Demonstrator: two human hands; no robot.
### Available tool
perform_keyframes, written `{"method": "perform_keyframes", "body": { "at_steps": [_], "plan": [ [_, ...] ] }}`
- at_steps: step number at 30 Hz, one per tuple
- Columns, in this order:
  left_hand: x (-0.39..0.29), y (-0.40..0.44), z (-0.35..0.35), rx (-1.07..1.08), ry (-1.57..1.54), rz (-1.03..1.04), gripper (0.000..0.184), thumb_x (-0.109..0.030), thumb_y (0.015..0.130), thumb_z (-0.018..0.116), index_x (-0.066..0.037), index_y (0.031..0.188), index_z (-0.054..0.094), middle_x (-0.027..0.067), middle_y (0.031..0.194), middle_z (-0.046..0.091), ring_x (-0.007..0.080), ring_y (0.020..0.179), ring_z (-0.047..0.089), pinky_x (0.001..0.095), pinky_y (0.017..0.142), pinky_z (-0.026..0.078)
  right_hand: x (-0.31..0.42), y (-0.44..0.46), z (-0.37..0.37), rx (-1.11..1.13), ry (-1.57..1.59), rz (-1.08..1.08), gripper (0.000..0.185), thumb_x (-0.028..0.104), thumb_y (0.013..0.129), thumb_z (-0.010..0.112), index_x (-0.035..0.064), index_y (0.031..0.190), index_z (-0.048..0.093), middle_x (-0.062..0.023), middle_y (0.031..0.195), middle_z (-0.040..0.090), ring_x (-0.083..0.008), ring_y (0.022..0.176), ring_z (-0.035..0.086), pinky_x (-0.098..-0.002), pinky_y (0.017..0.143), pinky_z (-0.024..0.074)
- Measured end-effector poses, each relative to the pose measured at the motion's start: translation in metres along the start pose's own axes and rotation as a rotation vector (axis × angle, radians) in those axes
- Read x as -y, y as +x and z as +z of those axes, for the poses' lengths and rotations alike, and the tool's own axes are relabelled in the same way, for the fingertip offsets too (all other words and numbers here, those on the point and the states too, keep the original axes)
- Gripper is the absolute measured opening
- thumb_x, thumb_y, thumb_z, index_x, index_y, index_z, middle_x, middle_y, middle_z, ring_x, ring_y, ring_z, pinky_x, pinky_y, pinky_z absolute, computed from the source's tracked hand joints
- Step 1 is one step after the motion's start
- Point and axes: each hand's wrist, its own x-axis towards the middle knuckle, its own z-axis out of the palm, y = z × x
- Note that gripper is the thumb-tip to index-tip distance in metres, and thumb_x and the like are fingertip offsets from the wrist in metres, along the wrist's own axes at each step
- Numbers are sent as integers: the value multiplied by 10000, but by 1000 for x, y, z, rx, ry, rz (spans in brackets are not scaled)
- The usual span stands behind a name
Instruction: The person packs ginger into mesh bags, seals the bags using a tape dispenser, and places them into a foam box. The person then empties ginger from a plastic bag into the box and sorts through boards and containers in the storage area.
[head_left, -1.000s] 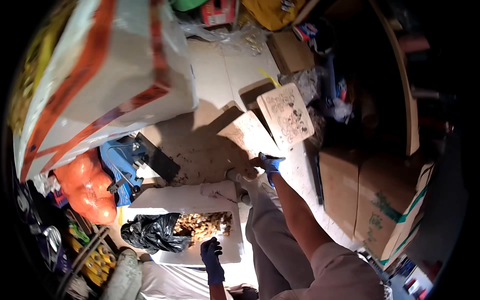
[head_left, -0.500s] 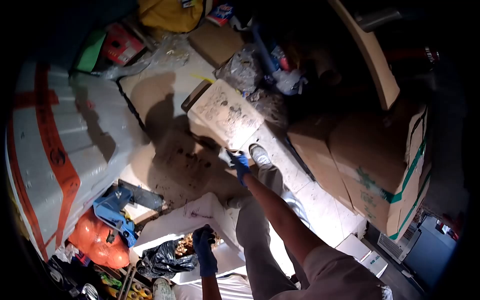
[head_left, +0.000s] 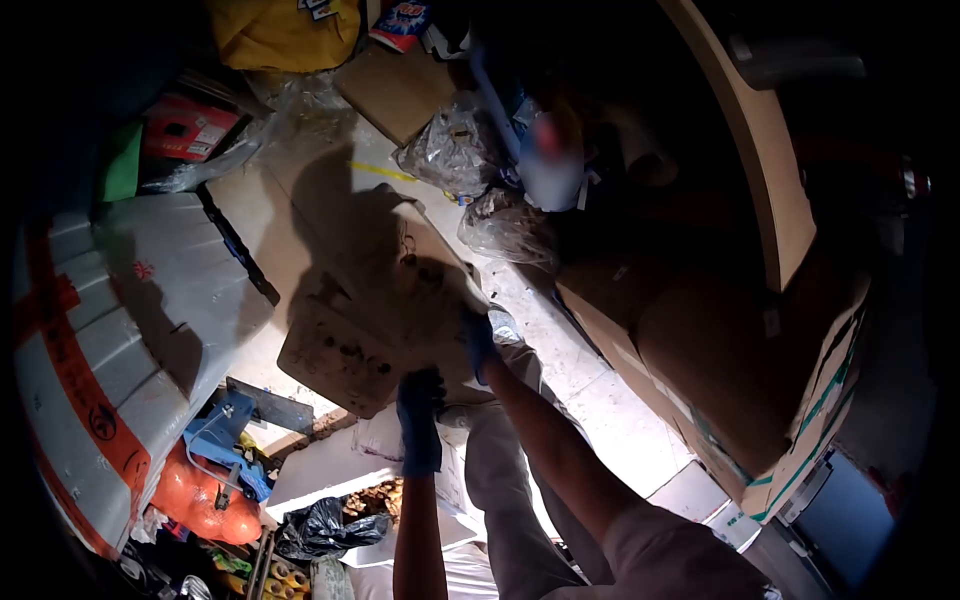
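My right hand [head_left: 479, 347], in a blue glove, is in shadow at the lower right edge of a spotted beige board [head_left: 425, 260]. Its fingers look closed, but what is in them is hidden. My left hand [head_left: 420, 410], gloved too, has curled fingers and hovers above the near side of a white foam box [head_left: 335, 465]; I cannot make out anything in it. Inside the box lie small brown pieces [head_left: 375, 500] and a black plastic bag [head_left: 325, 530]. Another dark-spotted board [head_left: 335, 350] is on the floor left of my hands.
Cardboard cartons [head_left: 690, 340] stand on the right. A big grey wrapped bundle with red tape [head_left: 100, 330] fills the left. An orange bag [head_left: 200, 500] and a blue tool [head_left: 215, 440] sit lower left. Clear plastic bags [head_left: 450, 150] lie beyond the boards.
My left hand has moved up, away from the box's contents toward the boards. The far spotted board has shifted closer to my hands and turned, now mostly in shadow. My view has shifted too.
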Motion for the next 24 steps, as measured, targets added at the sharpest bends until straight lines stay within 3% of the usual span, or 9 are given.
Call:
{"method": "perform_keyframes", "body": {
  "at_steps": [2, 4, 6, 9, 12, 16, 19, 21, 24],
  "plan": [
    [-16, 10, 13, -32, 42, -1, 146, -173, 815, 514, -68, 915, 535, 18, 764, 552, 82, 661, 511, 204, 571, 381, 12, -18, -10, 176, 131, 122, 380, 355, 789, 535, 141, 1102, 507, -15, 988, 543, -128, 808, 512, -317, 662, 450],
    [-28, 14, 22, 15, -1, 57, 150, -174, 812, 519, -68, 917, 539, 22, 768, 557, 84, 646, 508, 202, 569, 375, 15, -6, -30, 239, 125, 122, 365, 276, 793, 539, 117, 1121, 504, -6, 972, 562, -138, 800, 536, -316, 667, 464],
    [-31, 24, 28, 6, 10, 43, 149, -172, 813, 517, -67, 916, 539, 24, 770, 558, 85, 640, 507, 203, 568, 375, 27, 10, -42, 122, 27, 132, 260, 296, 795, 550, 94, 956, 578, -33, 829, 579, -151, 699, 541, -290, 562, 442],
    [-14, 42, 23, -20, 16, 22, 145, -165, 812, 512, -62, 911, 538, 25, 772, 557, 85, 636, 504, 207, 570, 377, 94, 25, -36, -503, -828, -406, 302, 322, 745, 596, 36, 815, 528, -158, 758, 570, -313, 658, 541, -391, 599, 417],
    [-9, 63, 28, -33, -35, 26, 137, -149, 814, 500, -57, 908, 536, 20, 770, 551, 82, 641, 498, 211, 576, 381, 156, 61, -6, -181, -739, -589, 282, 304, 772, 512, 35, 846, 550, -185, 774, 580, -342, 748, 552, -391, 669, 426],
    [-11, 93, 39, 21, -43, 90, 145, -132, 827, 466, -47, 922, 534, 9, 766, 539, 80, 645, 487, 216, 590, 386, 127, 192, 32, 103, -76, -184, 203, 196, 742, 547, 55, 887, 560, -190, 811, 597, -206, 510, 578, -339, 428, 428],
    [-6, 125, 38, -13, -34, 157, 146, -126, 824, 463, -45, 912, 547, 21, 781, 555, 83, 662, 498, 210, 582, 390, 124, 235, 58, 108, -464, -208, 377, 233, 751, 598, 68, 1066, 473, -143, 749, 598, -206, 556, 593, -316, 464, 461],
    [-12, 138, 34, 0, -17, 187, 158, -128, 826, 458, -40, 921, 548, 19, 782, 553, 83, 665, 493, 211, 590, 387, 119, 249, 59, -260, -1083, -610, 364, 267, 699, 629, 70, 991, 540, -198, 793, 604, -292, 631, 608, -370, 540, 480],
    [-16, 147, 30, 26, 4, 204, 179, -133, 827, 451, -33, 940, 548, 17, 780, 549, 83, 668, 483, 212, 609, 380, 128, 244, 50, -252, -1225, -526, 220, 274, 678, 612, 63, 737, 623, -184, 803, 602, -328, 726, 589, -396, 638, 468]
  ]
}}
